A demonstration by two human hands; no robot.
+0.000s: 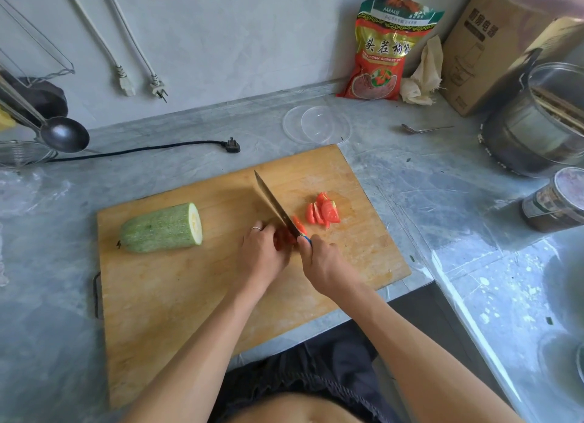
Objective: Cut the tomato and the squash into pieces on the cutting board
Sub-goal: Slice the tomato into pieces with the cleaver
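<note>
A wooden cutting board (177, 296) lies on the grey counter. On its left part rests a pale green squash half (159, 229), cut face to the right. My left hand (260, 252) presses down on a piece of tomato (282, 238) near the board's middle. My right hand (325, 266) grips the handle of a knife (272, 202), whose blade stands in the tomato right beside my left fingers. A small heap of red tomato slices (324, 211) lies to the right of the blade, and one more slice (300, 225) rests against it.
A clear plastic lid (317, 124) and a black plug with its cord (232, 145) lie behind the board. Further back stand a red bag (384, 51), a cardboard box (493, 49) and a spoon (423, 128). A metal pot (537, 128) and a jar (556, 201) are at the right, a ladle (64, 134) at the left.
</note>
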